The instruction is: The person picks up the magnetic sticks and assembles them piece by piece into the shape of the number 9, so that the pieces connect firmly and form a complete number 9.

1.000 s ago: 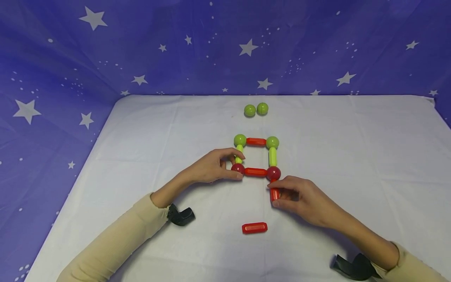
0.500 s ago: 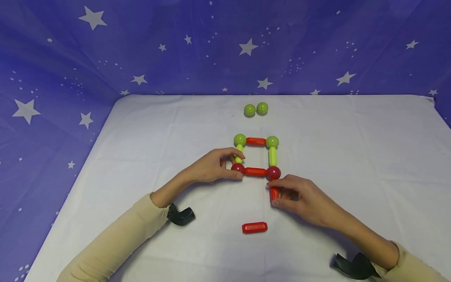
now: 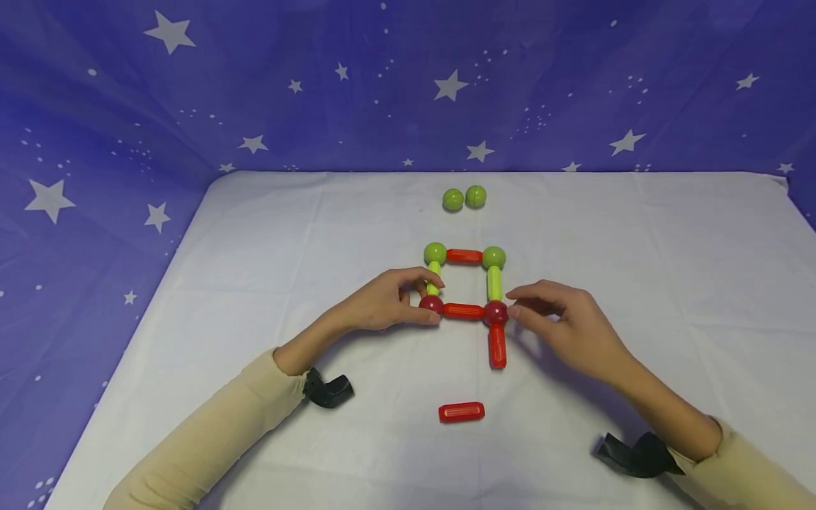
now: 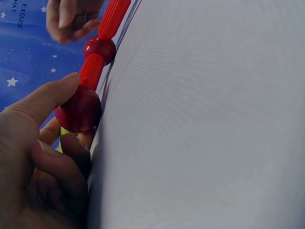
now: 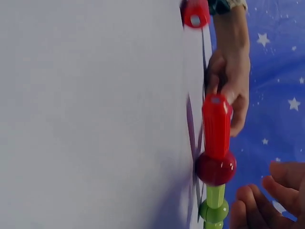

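Note:
A square of balls and rods lies on the white cloth in the head view. Its far corners are green balls (image 3: 435,253), its near ones red balls (image 3: 495,313). Red rods (image 3: 463,312) form the near and far sides, lime-green rods (image 3: 494,283) the other two. Another red rod (image 3: 497,346) extends toward the person from the right red ball. My left hand (image 3: 389,301) holds the left red ball (image 4: 80,109) between thumb and fingers, around the corner. Just right of the other red ball, my right hand (image 3: 574,326) has loosely bent fingers (image 5: 281,195) with nothing between them.
One loose red rod (image 3: 462,412) lies nearer the person. Two loose green balls (image 3: 453,200) sit side by side beyond the square. Black wrist-camera mounts (image 3: 328,389) jut from both sleeves. A blue starry cloth (image 3: 357,85) stands behind the table.
My right hand has let go of the red rod below the right red ball and moved up and right beside that ball. The rod stays attached. My left hand keeps its hold.

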Tool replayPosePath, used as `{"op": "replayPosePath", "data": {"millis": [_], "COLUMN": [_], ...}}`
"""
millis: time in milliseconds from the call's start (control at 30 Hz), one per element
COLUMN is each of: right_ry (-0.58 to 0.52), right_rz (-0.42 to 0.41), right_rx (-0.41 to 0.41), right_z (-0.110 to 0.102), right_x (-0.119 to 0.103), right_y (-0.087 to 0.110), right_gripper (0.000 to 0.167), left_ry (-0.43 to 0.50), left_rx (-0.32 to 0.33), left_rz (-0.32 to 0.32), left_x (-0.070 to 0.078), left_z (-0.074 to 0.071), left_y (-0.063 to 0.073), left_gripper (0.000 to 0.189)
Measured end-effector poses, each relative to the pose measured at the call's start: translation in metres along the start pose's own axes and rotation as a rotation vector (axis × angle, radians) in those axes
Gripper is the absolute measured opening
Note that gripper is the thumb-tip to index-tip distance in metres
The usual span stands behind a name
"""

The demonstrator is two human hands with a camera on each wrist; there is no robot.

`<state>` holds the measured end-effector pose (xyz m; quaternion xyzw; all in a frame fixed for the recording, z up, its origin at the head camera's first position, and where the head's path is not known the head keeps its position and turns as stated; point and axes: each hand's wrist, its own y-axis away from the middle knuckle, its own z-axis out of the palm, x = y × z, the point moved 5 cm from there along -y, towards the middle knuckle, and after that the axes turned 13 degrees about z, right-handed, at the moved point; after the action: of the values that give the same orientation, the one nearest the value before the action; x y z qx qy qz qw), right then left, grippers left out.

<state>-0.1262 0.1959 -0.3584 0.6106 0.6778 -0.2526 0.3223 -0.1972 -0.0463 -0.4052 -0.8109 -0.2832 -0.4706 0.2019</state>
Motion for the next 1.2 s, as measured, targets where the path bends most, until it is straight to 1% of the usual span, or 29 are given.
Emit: {"op": "replayPosePath", "data": {"millis": [133, 267, 400, 567, 667, 800, 900, 1000, 1200], "right_ry": [-0.063, -0.138, -0.151, -0.102, -0.04, 0.017, 0.028, 0.036, 0.057], "right_rz": [0.016, 0.034, 0.039, 0.062, 0.05, 0.035, 0.042, 0.057, 0.054], "right_rx": [0.066, 0.084, 0.083, 0.038, -0.017, -0.094, -0.127, -0.141, -0.159], "right_z": [-0.007, -0.011, -0.014, -0.019, -0.021, -0.02, -0.017, -0.013, -0.005], "right_x": [0.001, -0.004, -0.01, -0.007, -0.003, -0.003, -0.004, -0.003, -0.003], "right_y": [-0.02, -0.045, -0.074, -0.112, -0.131, -0.154, -0.168, -0.179, -0.192], "right_gripper": [0.021, 0.023, 0.028, 0.044, 0.055, 0.064, 0.066, 0.065, 0.061], "left_ry": [0.018, 0.025, 0.018, 0.01, 0.013, 0.019, 0.028, 0.032, 0.037], "left_rx": [0.002, 0.002, 0.002, 0.0, 0.001, 0.008, 0.01, 0.009, 0.008], "left_rz": [-0.003, -0.005, -0.006, -0.012, -0.007, -0.004, -0.002, -0.002, -0.007], "left_x": [0.0, 0.001, 0.001, -0.001, -0.001, -0.001, -0.001, -0.002, -0.002], "left_z": [0.0, -0.001, -0.002, -0.001, -0.001, -0.001, -0.001, 0.0, 0.0], "left_y": [0.0, 0.0, 0.001, 0.001, 0.001, 0.0, 0.0, 0.0, -0.001], "left_gripper": [0.046, 0.046, 0.046, 0.046, 0.046, 0.046, 0.046, 0.046, 0.046]}}
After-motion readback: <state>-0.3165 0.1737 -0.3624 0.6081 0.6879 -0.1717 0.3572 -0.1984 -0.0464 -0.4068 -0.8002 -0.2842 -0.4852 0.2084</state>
